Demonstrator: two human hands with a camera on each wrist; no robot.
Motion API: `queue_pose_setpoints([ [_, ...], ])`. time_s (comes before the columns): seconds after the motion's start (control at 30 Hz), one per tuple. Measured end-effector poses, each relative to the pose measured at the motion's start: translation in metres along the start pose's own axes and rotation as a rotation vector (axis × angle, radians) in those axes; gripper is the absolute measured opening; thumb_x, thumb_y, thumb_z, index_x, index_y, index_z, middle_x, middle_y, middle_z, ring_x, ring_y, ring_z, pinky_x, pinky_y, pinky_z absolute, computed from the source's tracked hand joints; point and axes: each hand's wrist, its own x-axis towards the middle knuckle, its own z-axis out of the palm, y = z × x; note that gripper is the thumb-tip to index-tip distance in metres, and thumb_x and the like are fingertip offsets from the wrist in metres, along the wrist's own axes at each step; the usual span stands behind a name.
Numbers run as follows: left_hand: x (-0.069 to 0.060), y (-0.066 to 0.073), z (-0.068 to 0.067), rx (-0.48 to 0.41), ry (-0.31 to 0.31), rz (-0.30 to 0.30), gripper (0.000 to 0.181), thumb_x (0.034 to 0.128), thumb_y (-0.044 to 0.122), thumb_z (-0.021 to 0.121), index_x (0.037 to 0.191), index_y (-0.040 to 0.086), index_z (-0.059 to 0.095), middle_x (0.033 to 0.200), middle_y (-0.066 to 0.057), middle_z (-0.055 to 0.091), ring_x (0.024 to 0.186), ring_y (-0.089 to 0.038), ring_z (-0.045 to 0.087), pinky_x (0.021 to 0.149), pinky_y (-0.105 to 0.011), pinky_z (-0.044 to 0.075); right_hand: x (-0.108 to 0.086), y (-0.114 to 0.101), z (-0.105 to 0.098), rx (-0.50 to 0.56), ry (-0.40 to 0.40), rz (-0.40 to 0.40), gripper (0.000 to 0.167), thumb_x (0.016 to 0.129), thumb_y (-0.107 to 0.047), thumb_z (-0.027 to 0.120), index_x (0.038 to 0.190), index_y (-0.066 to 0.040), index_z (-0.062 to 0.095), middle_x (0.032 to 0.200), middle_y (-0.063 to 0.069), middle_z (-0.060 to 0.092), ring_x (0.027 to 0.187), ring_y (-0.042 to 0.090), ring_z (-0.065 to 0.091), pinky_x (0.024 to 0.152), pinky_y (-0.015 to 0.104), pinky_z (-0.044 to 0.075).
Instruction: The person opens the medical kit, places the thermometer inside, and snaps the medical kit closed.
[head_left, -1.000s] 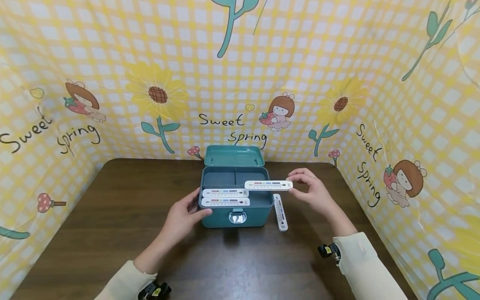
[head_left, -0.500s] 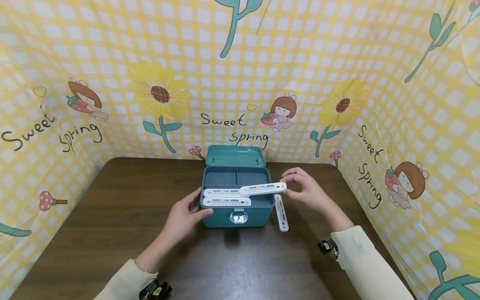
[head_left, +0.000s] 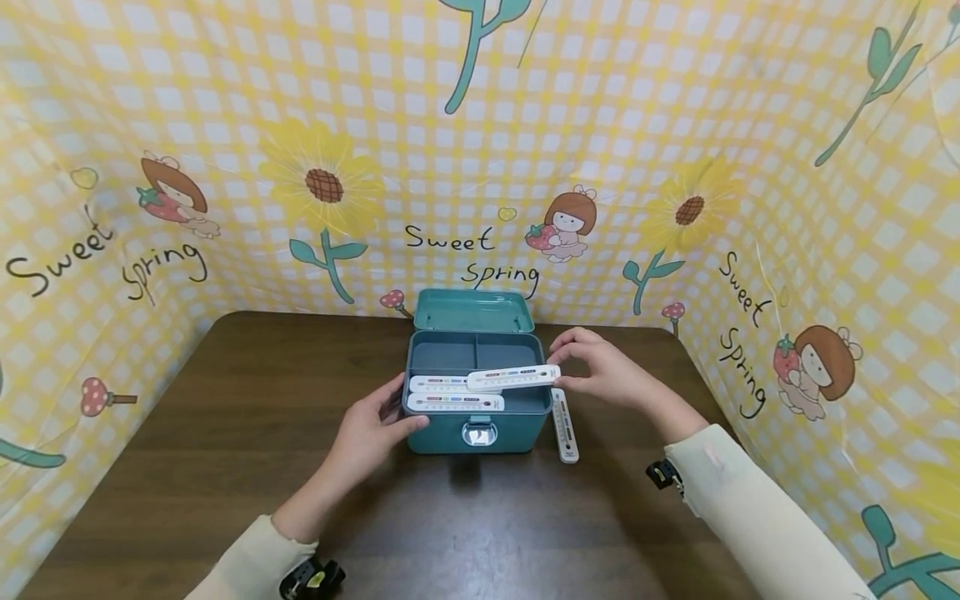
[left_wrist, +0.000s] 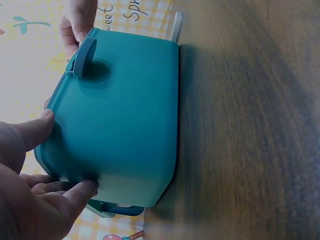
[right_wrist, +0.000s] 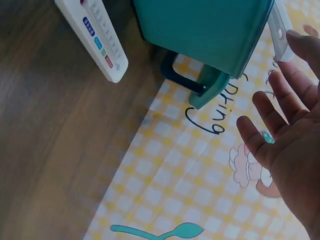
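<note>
One flat white plastic-looking thermometer [head_left: 513, 378] with rounded ends points toward nine o'clock from the right hand [head_left: 602, 367], thumb and fingers pinching its end above a smooth teal box [head_left: 442, 437], lid [head_left: 474, 312] open at twelve o'clock. The left hand [head_left: 369, 432] grips the box's eight-o'clock corner. Two matching thermometers [head_left: 456, 403] lie in its front compartment; a fourth thermometer [head_left: 566, 427] rests on wood-grain tabletop [head_left: 247, 425] at four o'clock.

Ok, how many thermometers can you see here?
4: a held thermometer in the right hand over the box, a rear thermometer and a front thermometer inside it, and a loose thermometer on the table beside it. Others could be hidden underneath.
</note>
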Motion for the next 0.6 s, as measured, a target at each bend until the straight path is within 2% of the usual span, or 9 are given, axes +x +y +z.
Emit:
queue_pose_setpoints([
  [0.2,0.001,-0.001,0.002,-0.014,-0.005,0.002,0.091,0.0856,0.041,0.083,0.159,0.013,0.038,0.158,-0.013,0.046,0.139,-0.029,0.053,0.105,-0.04,0.051,0.01,-0.006,-0.003,-0.004,-0.07,0.038,0.02,0.089,-0.022,0.083,0.107,-0.019,0.075,0.126,0.001,0.059,0.12,0.022,0.055,0.106,0.047,0.048],
  [0.4,0.001,-0.002,0.001,-0.002,-0.007,0.004,0.092,0.0853,0.045,0.082,0.16,0.014,0.037,0.159,-0.014,0.045,0.14,-0.031,0.052,0.105,-0.041,0.05,0.018,-0.018,-0.007,-0.052,-0.114,0.006,0.019,0.089,-0.025,0.082,0.106,-0.019,0.074,0.125,0.001,0.059,0.12,0.022,0.055,0.105,0.047,0.049],
  [0.6,0.001,0.0,0.001,-0.003,-0.001,0.002,0.09,0.086,0.042,0.083,0.159,0.013,0.038,0.158,-0.014,0.046,0.139,-0.03,0.053,0.105,-0.04,0.051,0.028,-0.032,-0.007,-0.125,-0.159,-0.008,0.019,0.089,-0.027,0.083,0.104,-0.018,0.075,0.124,0.0,0.059,0.119,0.02,0.055,0.107,0.044,0.049],
])
